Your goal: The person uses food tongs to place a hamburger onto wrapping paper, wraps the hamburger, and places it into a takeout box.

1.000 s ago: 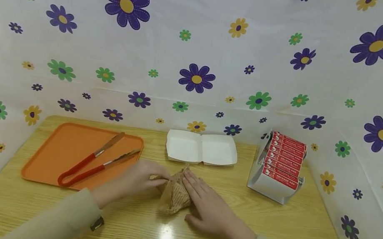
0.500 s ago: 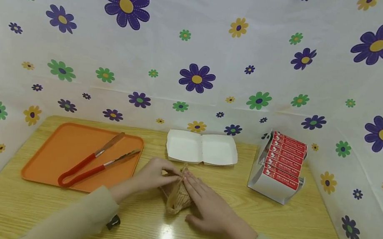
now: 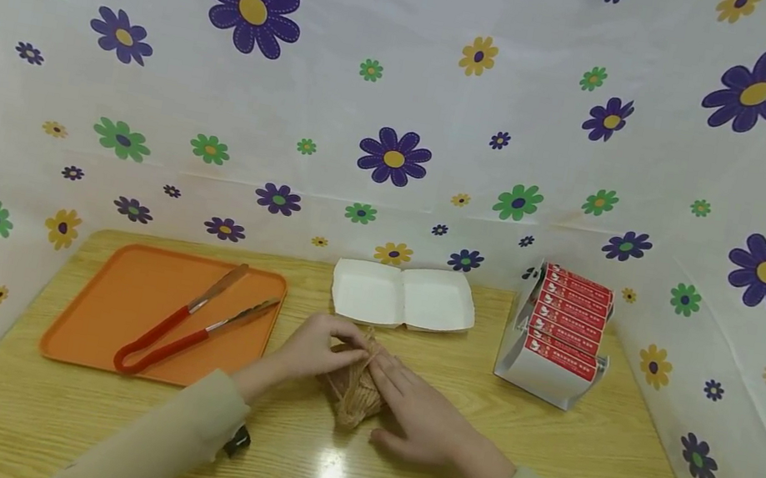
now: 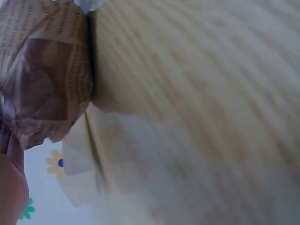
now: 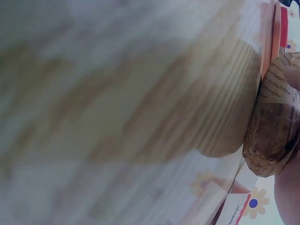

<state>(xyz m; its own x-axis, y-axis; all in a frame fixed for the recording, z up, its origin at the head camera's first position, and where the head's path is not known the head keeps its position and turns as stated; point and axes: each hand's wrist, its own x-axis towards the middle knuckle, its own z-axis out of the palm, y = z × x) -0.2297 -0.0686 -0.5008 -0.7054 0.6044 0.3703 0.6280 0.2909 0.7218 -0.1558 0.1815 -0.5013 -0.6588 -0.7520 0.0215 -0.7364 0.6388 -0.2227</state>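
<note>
A bundle wrapped in brown, newsprint-patterned paper [image 3: 364, 398] sits on the table between both hands; what it contains is hidden. My left hand [image 3: 319, 348] pinches the folded paper at the top of the bundle between thumb and fingers. Along the bundle's right side lies my right hand [image 3: 425, 419], its fingers straight and pressing on the paper. In the left wrist view the wrapped bundle [image 4: 51, 79] shows rounded, with a crumpled lower edge. The right wrist view shows its printed paper [image 5: 269, 93] too, partly cut off by the frame.
Behind the bundle lies an unfolded white paper box [image 3: 369, 294]. At left, red-handled tongs [image 3: 163, 346] rest on an orange tray [image 3: 106, 303]. A row of folded white packages with red labels [image 3: 566, 329] stands at right. Flowered sheeting [image 3: 331, 95] borders the wooden table [image 3: 269, 465].
My left hand has moved right and slightly up onto the bundle, bringing the loose left-hand paper over its top. The right hand has stayed in place.
</note>
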